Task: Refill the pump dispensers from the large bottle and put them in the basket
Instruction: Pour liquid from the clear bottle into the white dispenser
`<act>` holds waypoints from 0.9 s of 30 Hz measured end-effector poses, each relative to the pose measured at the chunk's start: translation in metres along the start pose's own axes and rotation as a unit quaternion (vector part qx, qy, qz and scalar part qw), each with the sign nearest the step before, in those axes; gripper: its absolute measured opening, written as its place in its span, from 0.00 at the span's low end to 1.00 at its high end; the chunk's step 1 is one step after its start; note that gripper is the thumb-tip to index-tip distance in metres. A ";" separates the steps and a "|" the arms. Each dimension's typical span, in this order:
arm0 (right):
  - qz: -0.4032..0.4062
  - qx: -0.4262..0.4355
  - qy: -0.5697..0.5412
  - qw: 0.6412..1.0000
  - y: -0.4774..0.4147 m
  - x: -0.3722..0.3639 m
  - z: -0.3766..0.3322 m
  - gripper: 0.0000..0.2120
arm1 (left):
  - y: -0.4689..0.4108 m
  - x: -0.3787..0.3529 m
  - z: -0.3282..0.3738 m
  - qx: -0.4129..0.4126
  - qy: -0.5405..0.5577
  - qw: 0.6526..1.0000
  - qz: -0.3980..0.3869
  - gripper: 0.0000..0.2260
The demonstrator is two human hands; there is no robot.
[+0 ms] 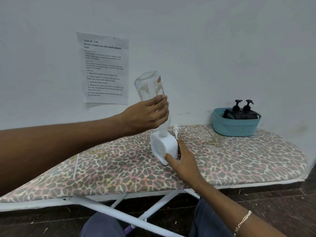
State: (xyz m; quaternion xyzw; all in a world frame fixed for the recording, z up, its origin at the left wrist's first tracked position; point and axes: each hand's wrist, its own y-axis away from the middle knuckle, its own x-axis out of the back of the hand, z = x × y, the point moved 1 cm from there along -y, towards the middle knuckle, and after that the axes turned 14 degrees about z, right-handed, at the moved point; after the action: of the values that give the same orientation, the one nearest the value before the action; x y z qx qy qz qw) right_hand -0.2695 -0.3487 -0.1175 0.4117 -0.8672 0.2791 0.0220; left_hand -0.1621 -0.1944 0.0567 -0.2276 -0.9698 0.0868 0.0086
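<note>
**A:** Hand status?

**B:** Your left hand (147, 115) is wrapped round the large bottle (148, 86), fingers curled on its lower half. The bottle is upside down and slightly tilted, with its neck in the top opening of the white dispenser (164, 146). Your right hand (183, 158) grips that dispenser's right side, thumb on the front edge. The dispenser stands upright on the ironing board (239, 159).

**A:** Contents?

**B:** The bottle wall is clear and the raised end looks empty. Your hand hides the level near the neck. The dispenser is opaque, so I can't tell its fill.

**A:** Rest?

**B:** A white pump head (176, 130) sits just behind the dispenser, not fitted to it. The teal basket (236, 129) is at the board's far right end, well apart from both your hands. It holds two black pump dispensers (242, 113), upright and side by side.
</note>
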 end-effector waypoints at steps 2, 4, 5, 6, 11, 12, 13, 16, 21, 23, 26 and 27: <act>0.000 0.000 -0.002 1.000 0.000 0.000 0.000 0.24 | 0.001 0.003 0.000 0.012 0.008 1.000 -0.014 0.11; 0.000 0.000 -0.001 1.000 0.000 0.000 0.000 0.23 | 0.003 0.006 -0.001 0.034 0.024 0.999 -0.031 0.13; 0.000 0.000 -0.001 1.000 0.000 0.000 0.000 0.23 | 0.004 0.008 -0.001 0.048 0.032 0.997 -0.042 0.14; 0.001 0.000 -0.001 1.000 0.000 -0.001 0.000 0.23 | 0.006 0.009 0.000 0.061 0.040 0.996 -0.055 0.15; 0.001 -0.001 -0.001 1.000 0.000 0.000 -0.001 0.23 | 0.013 0.014 0.007 0.134 0.082 0.982 -0.105 0.18; 0.001 -0.002 -0.002 1.000 0.000 0.000 -0.001 0.23 | 0.014 0.015 0.009 0.150 0.091 0.978 -0.112 0.20; 0.001 -0.002 -0.004 1.000 0.000 0.000 -0.001 0.23 | 0.016 0.016 0.010 0.167 0.097 0.974 -0.118 0.22; 0.001 -0.002 -0.005 1.000 0.000 0.000 0.000 0.23 | 0.022 0.017 0.018 0.223 0.117 0.958 -0.134 0.26; -0.002 -0.002 0.000 1.000 0.000 0.001 0.000 0.22 | 0.041 0.021 0.042 0.360 0.182 0.896 -0.183 0.24; -0.003 -0.001 0.002 1.000 0.000 0.001 0.000 0.23 | 0.049 0.025 0.053 0.415 0.216 0.861 -0.202 0.26; -0.006 -0.002 -0.003 1.000 0.000 0.001 0.000 0.24 | 0.059 0.029 0.064 0.483 0.242 0.815 -0.208 0.29; -0.006 -0.001 -0.002 1.000 0.000 0.001 0.000 0.24 | 0.062 0.030 0.067 0.511 0.245 0.797 -0.209 0.30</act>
State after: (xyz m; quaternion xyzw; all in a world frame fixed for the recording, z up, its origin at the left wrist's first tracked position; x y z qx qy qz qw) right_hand -0.2702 -0.3499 -0.1175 0.4177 -0.8650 0.2772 0.0222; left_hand -0.1654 -0.1377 -0.0202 0.0039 -0.7744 0.5070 0.3783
